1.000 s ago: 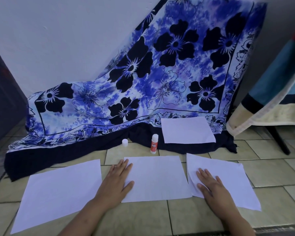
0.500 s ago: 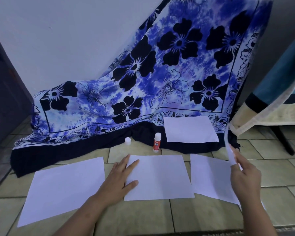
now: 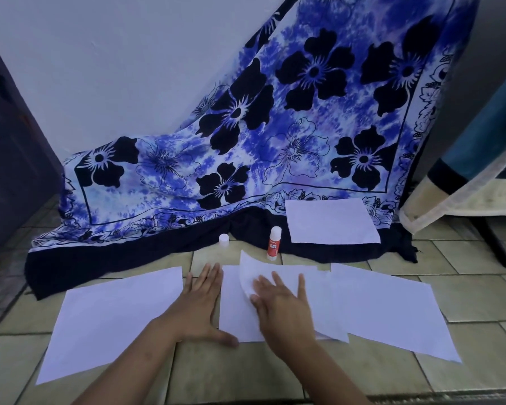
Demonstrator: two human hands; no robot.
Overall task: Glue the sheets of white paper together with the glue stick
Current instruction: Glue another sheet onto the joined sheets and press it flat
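Note:
Several white sheets lie on the tiled floor: a left sheet (image 3: pixel 111 320), a middle sheet (image 3: pixel 232 311), a right sheet (image 3: pixel 392 311) and a far sheet (image 3: pixel 330 220) on the cloth. Another sheet (image 3: pixel 319 290) lies over the middle one, its left corner curling up. My right hand (image 3: pixel 281 308) presses flat on this top sheet, fingers spread. My left hand (image 3: pixel 202 305) rests flat at the middle sheet's left edge, thumb on its lower corner. The red-and-white glue stick (image 3: pixel 273 244) stands upright behind the sheets, with its white cap (image 3: pixel 224 239) apart on the floor to its left.
A blue floral cloth (image 3: pixel 275 127) hangs down the wall and spreads onto the floor behind the sheets. A draped piece of furniture (image 3: pixel 465 176) with a dark leg (image 3: pixel 492 244) stands at the right. A dark door (image 3: pixel 9 171) is at the left.
My right hand lifted a sheet from the right side, carried it left and laid it over the middle sheet, where it now presses flat. My left hand shifted slightly left.

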